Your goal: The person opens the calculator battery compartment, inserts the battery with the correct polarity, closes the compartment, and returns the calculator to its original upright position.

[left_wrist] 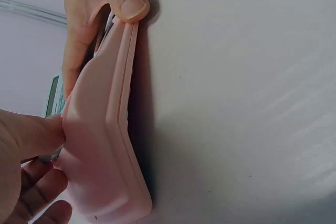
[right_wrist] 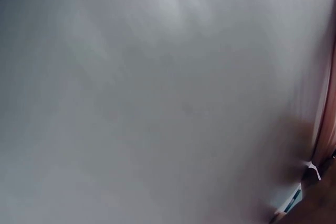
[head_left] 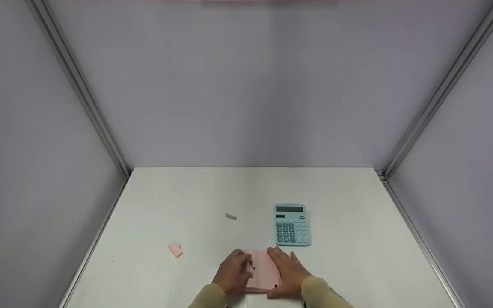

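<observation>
A pink calculator [head_left: 265, 269] lies back side up near the front of the table, with a small recessed compartment showing in its back. My right hand [head_left: 287, 271] grips its right side, thumb at the near edge and fingers at the far edge. My left hand [head_left: 232, 271] has curled fingers at the compartment on the left. In the left wrist view, its thumb [left_wrist: 39, 136] touches the casing, and a silvery sliver [left_wrist: 48, 157] shows by the fingers; I cannot tell whether they pinch it. The right wrist view catches mostly tabletop.
A small pink cover piece [head_left: 175, 250] lies to the left. Farther back is a small grey cylinder [head_left: 230, 217], looking like a battery. A teal calculator [head_left: 292, 225] sits just beyond my right hand. Grey panels [head_left: 452, 162] wall the table on three sides.
</observation>
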A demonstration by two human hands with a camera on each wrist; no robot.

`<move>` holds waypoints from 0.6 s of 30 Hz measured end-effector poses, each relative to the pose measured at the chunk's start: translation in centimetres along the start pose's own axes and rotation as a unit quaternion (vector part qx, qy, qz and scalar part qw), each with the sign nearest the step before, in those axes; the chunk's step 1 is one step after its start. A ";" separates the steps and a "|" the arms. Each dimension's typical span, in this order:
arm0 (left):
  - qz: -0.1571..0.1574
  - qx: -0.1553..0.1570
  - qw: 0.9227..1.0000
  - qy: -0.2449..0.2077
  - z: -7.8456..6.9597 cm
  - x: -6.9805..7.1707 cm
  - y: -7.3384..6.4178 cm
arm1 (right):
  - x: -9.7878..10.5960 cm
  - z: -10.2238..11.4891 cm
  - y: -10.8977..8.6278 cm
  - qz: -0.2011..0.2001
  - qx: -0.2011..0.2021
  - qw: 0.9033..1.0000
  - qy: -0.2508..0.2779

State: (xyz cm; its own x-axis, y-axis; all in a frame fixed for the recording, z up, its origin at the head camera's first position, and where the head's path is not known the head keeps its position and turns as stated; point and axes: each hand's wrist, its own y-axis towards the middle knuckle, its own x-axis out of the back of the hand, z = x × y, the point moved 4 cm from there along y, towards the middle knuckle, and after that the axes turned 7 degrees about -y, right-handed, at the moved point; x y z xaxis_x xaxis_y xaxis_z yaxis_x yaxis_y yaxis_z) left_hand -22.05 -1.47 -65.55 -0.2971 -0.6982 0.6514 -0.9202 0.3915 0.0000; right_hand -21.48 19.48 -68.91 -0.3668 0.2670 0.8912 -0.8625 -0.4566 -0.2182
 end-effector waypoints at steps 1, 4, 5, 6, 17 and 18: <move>-0.003 -0.003 1.000 0.004 0.0 0.0 0.0 | 0.0 0.0 0.0 0.000 0.001 1.000 0.000; -0.012 -0.017 1.000 0.014 0.1 0.0 0.0 | -0.1 -0.1 0.1 -0.001 0.002 1.000 -0.003; -0.015 -0.021 0.999 0.018 0.1 0.0 -0.1 | -0.2 -0.1 0.2 -0.002 0.001 1.000 -0.004; -0.018 -0.031 0.999 0.025 0.0 0.0 -0.1 | -0.3 -0.2 0.2 -0.003 0.003 1.000 -0.007; -0.025 -0.013 0.999 0.015 0.5 0.0 -0.9 | -0.9 -0.6 0.3 -0.011 -0.001 1.000 -0.012; -0.024 -0.017 0.999 0.026 0.6 0.0 -1.0 | -0.9 -0.6 0.4 -0.010 -0.002 1.000 -0.015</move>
State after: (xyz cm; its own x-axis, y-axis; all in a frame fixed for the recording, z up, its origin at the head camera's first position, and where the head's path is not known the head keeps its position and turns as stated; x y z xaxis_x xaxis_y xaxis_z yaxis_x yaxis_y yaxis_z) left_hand -21.27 -2.18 -66.01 -0.2373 -0.6849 0.6889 -0.9241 0.3779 0.0574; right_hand -21.68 19.62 -70.02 -0.3394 0.2509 0.9066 -0.8709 -0.4479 -0.2021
